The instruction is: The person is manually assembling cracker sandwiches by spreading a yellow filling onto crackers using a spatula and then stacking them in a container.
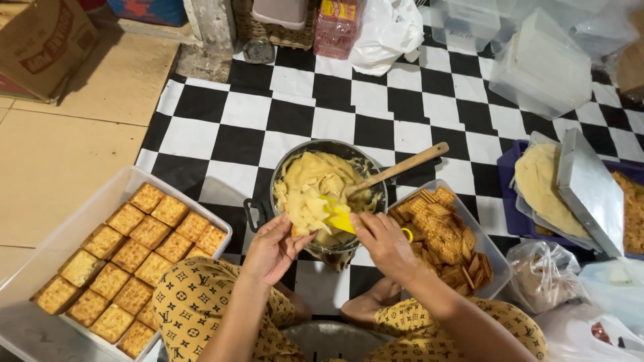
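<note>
The left hand (pixel 274 247) holds a cracker (pixel 300 213) heaped with pale yellow filling, fingers curled under it; the right hand (pixel 382 243) grips a yellow spatula (pixel 337 214), its blade touching the filling; both hover over the near rim of a metal pot (pixel 282 171) of the same filling, a wooden spoon (pixel 402 165) leaning inside; right, a clear tub of plain crackers (pixel 443 231); left, a clear tray (pixel 40 268) of filled cracker sandwiches (pixel 134 265); all rest on a black-and-white chequered mat (pixel 349 100).

Bare forearms and bare feet; mustard-yellow trousers (pixel 191 295) printed all over with a dark brown pattern of small flowers and letters.
</note>
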